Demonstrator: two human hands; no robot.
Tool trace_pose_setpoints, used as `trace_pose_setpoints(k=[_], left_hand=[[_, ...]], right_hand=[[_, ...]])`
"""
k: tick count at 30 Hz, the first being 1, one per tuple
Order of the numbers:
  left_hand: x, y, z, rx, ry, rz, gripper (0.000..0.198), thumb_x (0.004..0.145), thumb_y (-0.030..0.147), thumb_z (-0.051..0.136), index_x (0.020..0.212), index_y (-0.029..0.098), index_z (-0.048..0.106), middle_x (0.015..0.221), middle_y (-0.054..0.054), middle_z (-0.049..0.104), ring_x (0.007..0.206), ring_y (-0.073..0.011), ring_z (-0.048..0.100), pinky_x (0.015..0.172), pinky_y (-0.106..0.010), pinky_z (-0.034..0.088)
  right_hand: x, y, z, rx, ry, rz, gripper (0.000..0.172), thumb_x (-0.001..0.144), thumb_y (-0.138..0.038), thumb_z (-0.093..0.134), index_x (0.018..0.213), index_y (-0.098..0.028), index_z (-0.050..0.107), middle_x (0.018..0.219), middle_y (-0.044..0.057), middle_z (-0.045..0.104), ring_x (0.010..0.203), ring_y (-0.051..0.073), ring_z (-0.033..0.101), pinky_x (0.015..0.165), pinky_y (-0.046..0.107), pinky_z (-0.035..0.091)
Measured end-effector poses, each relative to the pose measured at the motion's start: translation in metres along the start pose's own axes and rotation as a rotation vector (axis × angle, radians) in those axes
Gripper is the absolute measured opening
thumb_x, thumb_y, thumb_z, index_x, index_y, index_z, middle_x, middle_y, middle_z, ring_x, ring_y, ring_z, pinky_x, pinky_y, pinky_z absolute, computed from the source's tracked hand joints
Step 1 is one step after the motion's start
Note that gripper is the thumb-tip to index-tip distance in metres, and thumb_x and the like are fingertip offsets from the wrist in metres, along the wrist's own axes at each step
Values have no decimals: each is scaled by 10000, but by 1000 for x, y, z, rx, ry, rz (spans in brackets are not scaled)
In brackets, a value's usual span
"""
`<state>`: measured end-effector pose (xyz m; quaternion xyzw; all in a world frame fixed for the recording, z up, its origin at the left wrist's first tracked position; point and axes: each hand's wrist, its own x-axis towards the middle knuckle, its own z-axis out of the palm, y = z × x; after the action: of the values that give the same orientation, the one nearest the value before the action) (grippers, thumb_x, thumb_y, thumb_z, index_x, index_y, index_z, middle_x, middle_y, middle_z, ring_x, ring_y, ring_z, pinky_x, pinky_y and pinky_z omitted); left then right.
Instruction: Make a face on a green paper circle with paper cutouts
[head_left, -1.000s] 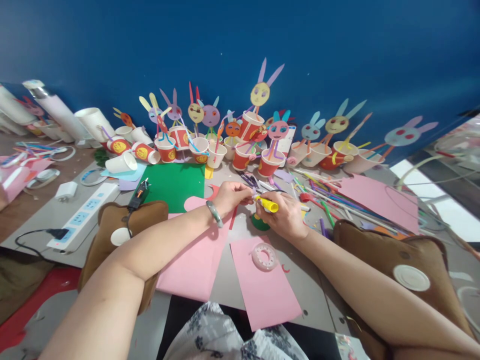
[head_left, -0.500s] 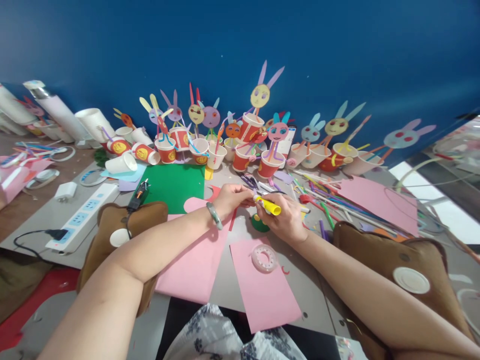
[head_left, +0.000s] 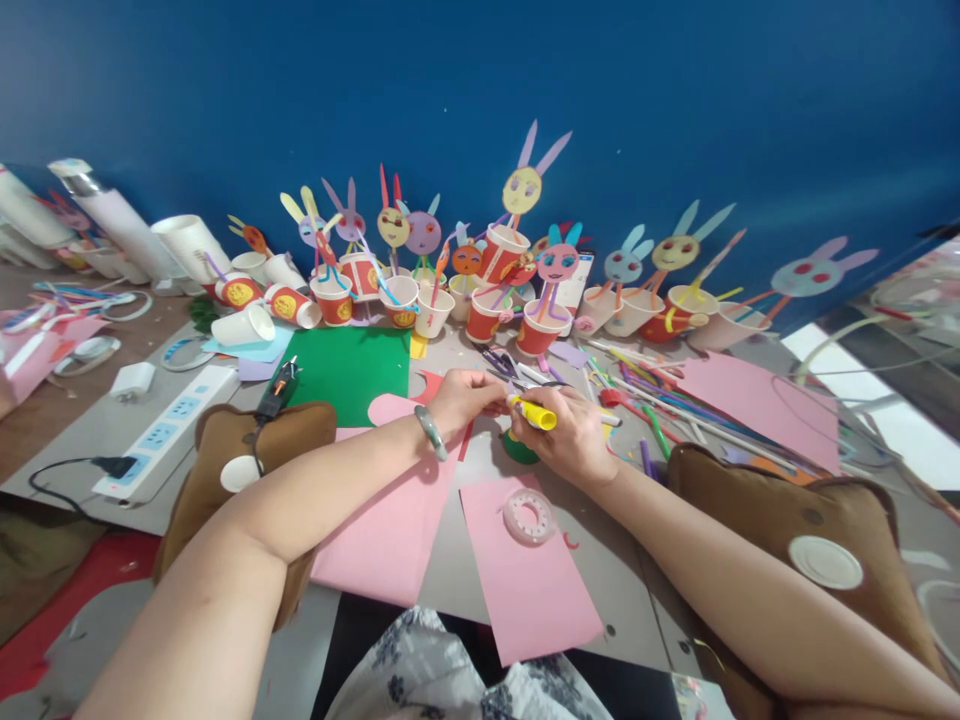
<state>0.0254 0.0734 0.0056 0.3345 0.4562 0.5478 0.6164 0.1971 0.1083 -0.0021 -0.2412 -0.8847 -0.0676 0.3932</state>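
Note:
My right hand (head_left: pixel 571 435) is closed round a yellow marker (head_left: pixel 537 414), its yellow end facing me. Close beside it on the left, my left hand (head_left: pixel 471 398) pinches something small near the marker's far end; what it is I cannot make out. Under my right hand a green paper piece (head_left: pixel 517 450) partly shows. Nearer to me, a clear roll of tape (head_left: pixel 529 517) lies on a pink sheet (head_left: pixel 529 590). More pink paper (head_left: pixel 382 540) lies beneath my left forearm.
Paper cups with rabbit faces (head_left: pixel 546 325) line the blue wall. Coloured pipe cleaners (head_left: pixel 675 400) lie at the right. Brown cushions sit under both arms. A power strip (head_left: pixel 169 425), green paper (head_left: pixel 352 375) and tipped cups are at the left.
The yellow marker in my right hand has tilted and shifted very slightly left. Both hands otherwise stay almost where they were.

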Motion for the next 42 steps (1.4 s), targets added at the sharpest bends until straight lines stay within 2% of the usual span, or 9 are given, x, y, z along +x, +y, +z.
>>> trace_pose_setpoints(k=[13, 20, 25, 28, 36, 40, 42], left_hand=[[3, -7, -2, 56, 28, 78, 154, 677, 215, 771, 683, 101, 668, 628, -20, 679, 587, -88, 616, 659, -242, 492], [0, 3, 1, 44, 70, 57, 230, 656, 267, 823, 680, 111, 655, 621, -11, 676, 615, -102, 646, 694, -254, 521], [1, 7, 0, 50, 108, 64, 198, 680, 248, 796, 683, 109, 656, 609, -12, 672, 616, -111, 660, 692, -259, 523], [2, 3, 0, 45, 86, 65, 207, 665, 255, 800, 673, 103, 660, 605, -20, 673, 596, -102, 642, 668, -248, 507], [-1, -2, 2, 14, 46, 67, 215, 607, 279, 792, 663, 114, 666, 632, -21, 674, 617, -107, 620, 671, -258, 480], [-2, -6, 1, 84, 54, 135, 157, 626, 251, 728, 620, 116, 647, 591, 5, 620, 586, -80, 544, 630, -236, 433], [-3, -7, 2, 117, 59, 158, 154, 638, 245, 700, 590, 118, 627, 567, 15, 589, 571, -72, 511, 607, -228, 408]], right_hand=[[0, 0, 1, -3, 16, -22, 88, 878, -282, 605, 862, -220, 545, 610, 6, 631, 536, 178, 575, 613, 304, 447], [1, -2, -2, -1, 14, -52, 103, 868, -276, 613, 835, -218, 535, 634, 10, 640, 528, 169, 561, 594, 304, 428], [2, -5, -4, 21, 83, -72, 124, 855, -246, 643, 864, -218, 522, 683, 14, 672, 552, 162, 575, 610, 296, 446], [0, -3, -3, 11, 102, -80, 122, 875, -253, 639, 900, -218, 524, 711, 14, 684, 568, 158, 588, 628, 297, 451], [-1, 2, -1, -36, 23, -174, 126, 902, -246, 627, 953, -203, 519, 736, 9, 672, 577, 152, 568, 629, 306, 412], [0, 0, -3, -133, -55, -273, 50, 906, -187, 574, 921, -197, 527, 667, -10, 592, 545, 154, 504, 632, 320, 372], [1, -2, -5, -146, -67, -300, 70, 891, -140, 555, 892, -198, 515, 643, -20, 555, 540, 152, 487, 641, 319, 360]])
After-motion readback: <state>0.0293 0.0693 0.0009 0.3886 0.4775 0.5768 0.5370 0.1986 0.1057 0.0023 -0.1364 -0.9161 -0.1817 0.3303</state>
